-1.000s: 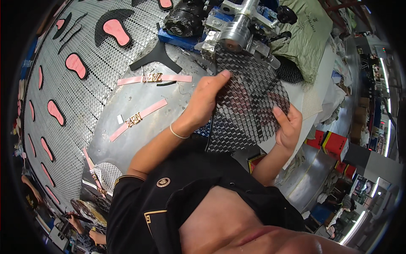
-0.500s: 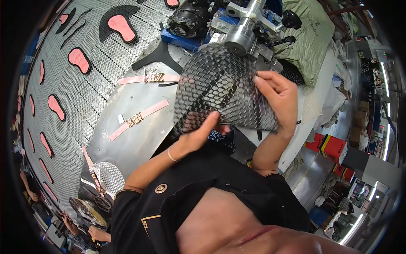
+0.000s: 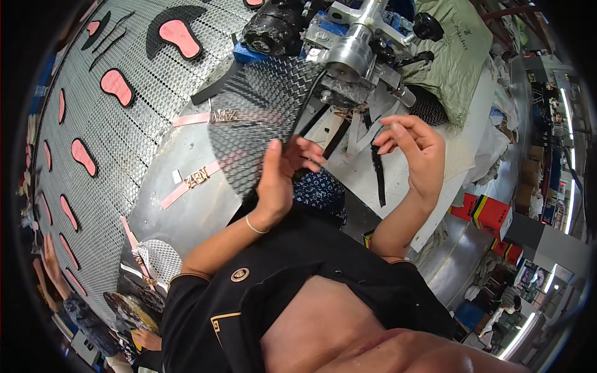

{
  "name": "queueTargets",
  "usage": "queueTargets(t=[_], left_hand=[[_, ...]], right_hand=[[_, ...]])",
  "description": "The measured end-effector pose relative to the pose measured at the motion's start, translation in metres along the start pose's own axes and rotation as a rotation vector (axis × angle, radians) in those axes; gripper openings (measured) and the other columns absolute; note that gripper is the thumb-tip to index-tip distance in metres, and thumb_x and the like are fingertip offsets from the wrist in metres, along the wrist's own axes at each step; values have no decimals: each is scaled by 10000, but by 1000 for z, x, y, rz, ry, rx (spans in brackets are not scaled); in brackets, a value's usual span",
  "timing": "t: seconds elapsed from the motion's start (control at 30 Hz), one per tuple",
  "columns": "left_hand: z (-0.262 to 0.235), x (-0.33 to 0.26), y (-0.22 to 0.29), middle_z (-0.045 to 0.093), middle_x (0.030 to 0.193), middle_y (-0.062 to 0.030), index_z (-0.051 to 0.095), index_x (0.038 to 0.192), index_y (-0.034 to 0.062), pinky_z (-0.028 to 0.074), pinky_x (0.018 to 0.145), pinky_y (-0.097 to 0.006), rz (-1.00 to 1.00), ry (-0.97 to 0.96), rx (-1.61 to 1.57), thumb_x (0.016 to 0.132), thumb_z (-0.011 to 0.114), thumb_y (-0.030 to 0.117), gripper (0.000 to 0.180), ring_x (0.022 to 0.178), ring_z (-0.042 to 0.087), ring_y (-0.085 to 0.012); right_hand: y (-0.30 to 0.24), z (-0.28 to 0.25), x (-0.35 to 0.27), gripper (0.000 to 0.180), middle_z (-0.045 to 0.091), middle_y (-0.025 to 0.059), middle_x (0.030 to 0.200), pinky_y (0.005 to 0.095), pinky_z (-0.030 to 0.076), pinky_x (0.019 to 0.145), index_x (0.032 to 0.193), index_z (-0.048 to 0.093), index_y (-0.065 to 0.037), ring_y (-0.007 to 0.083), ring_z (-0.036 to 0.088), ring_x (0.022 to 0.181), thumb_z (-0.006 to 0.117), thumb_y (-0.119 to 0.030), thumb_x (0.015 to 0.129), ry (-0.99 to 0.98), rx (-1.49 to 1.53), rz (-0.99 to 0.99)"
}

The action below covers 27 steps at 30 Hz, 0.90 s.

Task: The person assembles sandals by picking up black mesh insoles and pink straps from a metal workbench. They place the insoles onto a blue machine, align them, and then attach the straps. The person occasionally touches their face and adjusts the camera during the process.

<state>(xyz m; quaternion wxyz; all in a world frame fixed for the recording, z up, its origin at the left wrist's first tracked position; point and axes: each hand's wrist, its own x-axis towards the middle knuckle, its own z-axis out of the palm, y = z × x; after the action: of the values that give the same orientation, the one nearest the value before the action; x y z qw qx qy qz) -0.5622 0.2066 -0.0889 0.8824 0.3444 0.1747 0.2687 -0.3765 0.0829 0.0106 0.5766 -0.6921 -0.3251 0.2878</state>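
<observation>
A black see-through mesh piece (image 3: 249,102) with a dark bound edge slants over the metal table, its upper corner close to the machine's round steel head (image 3: 349,57). Beside its lower right edge is my left hand (image 3: 278,180), open with thumb and fingers apart; whether the palm touches the mesh is hidden. My right hand (image 3: 418,146) is raised over the pale tabletop, fingers loosely bent and apart. Just below its fingertips a narrow black strip (image 3: 380,177) hangs near the table edge; I see no clear grip on it. Pink straps with a gold buckle (image 3: 198,178) lie on the metal surface.
At left spreads a large grey mesh sheet (image 3: 146,87) bearing pink sole-shaped pieces (image 3: 117,88). A green sack (image 3: 457,56) lies behind the machine at right. Red boxes (image 3: 491,216) stand on the floor. Another person's arm (image 3: 55,270) reaches in at lower left.
The mesh has swung left, away from my right hand, which has let go of it. My left hand has turned upward and its fingers have spread. The other person's arm has moved up over the sheet.
</observation>
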Motion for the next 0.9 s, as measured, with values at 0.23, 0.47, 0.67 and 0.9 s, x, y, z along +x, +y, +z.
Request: queueTargets(t=[0.23, 0.47, 0.67, 0.9], left_hand=[[-91, -3, 108, 601, 1201, -179, 549, 1199, -37, 491, 905, -387, 535, 464, -103, 977, 427, 169, 327, 1107, 583, -262], [-165, -31, 269, 534, 1314, -222, 519, 1288, -41, 381, 1032, -379, 1564, 1216, 1694, 837, 570, 7, 456, 1234, 491, -333], [-315, 52, 234, 377, 1466, -188, 472, 1365, 119, 200, 1088, -619, 496, 1249, 2310, 735, 572, 60, 641, 1361, 334, -367], [-386, 95, 225, 414, 1446, -186, 458, 1401, 146, 248, 1095, -581, 58, 970, 2156, 810, 491, 150, 591, 1373, 334, -345]], right_hand=[[29, 19, -7, 219, 692, 114, 805, 226, 493, 646, 1041, 652, 41, 107, 615, 668, 577, -139, 942, -57, -27, 80], [64, 41, -13, 199, 684, 98, 778, 222, 466, 609, 1026, 656, 34, 101, 606, 637, 572, -126, 942, -93, 19, 263], [86, 61, -11, 191, 678, 71, 769, 208, 459, 591, 1041, 653, 29, 77, 586, 616, 567, -115, 949, -126, 10, 251], [121, 69, -14, 171, 630, 7, 693, 188, 339, 487, 1033, 660, 10, 23, 490, 546, 575, -111, 946, -112, -60, 303]])
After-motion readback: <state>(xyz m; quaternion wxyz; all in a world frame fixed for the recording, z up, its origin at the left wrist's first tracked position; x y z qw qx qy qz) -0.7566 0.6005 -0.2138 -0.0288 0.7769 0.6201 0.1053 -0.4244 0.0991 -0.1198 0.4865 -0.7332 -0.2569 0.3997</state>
